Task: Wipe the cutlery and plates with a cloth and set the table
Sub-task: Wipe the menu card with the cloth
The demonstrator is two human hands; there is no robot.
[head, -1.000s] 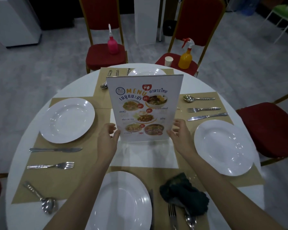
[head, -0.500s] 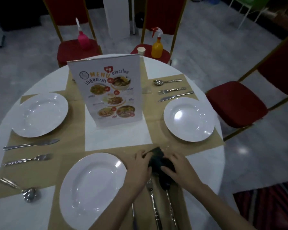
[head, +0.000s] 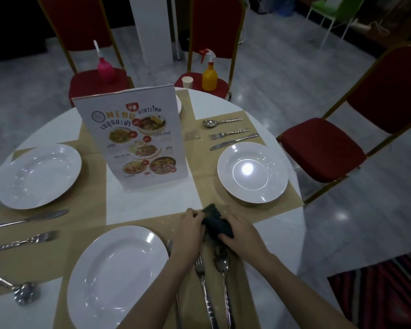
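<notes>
Gripping one dark, crumpled cloth (head: 217, 220) between them, the left hand (head: 190, 230) and right hand (head: 241, 233) curl their fingers round its soft folds above the near placemat. Just below the hands lie a slim metal fork (head: 203, 288) and a spoon (head: 224, 281), their upper ends partly hidden under the cloth and wrists; a third utensil beside the left forearm is mostly covered and cannot be identified. Left of the left hand sits a glossy white round plate (head: 119, 279), cut off by the lower edge. Two more such plates show fully: one beyond the right hand (head: 252, 172), one far to the left (head: 39, 175); a fourth hides behind the upright menu card (head: 134, 138). Each of these two fully shown plates has a knife, fork and spoon alongside, set on flat tan paper placemats over the white round bench (head: 152, 203). Past the bench stand three red padded chairs, two carrying a pink bottle (head: 105, 67) and a yellow spray bottle (head: 209, 76) with a small paper cup (head: 187, 81).
</notes>
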